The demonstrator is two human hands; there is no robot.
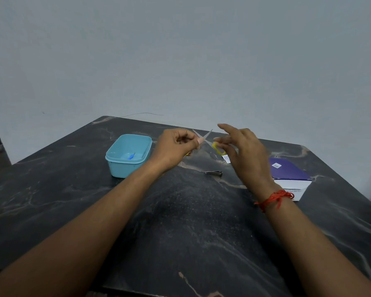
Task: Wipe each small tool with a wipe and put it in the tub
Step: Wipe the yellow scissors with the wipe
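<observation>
One blue tool (pixel 131 156) in tub (pixel 124 169) — scissors (pixel 207 139) held.

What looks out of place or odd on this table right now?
Nothing is spilled or broken. Only the scissors stand out: held above the table with blades spread wide, right beside the left hand.

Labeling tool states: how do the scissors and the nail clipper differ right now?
The scissors are held up in the left hand; the nail clipper lies on the table. The scissors' blades are spread open; the nail clipper looks closed flat. The scissors have yellow handle loops; the nail clipper is plain metal. Shared: both are small and outside the tub.
</observation>
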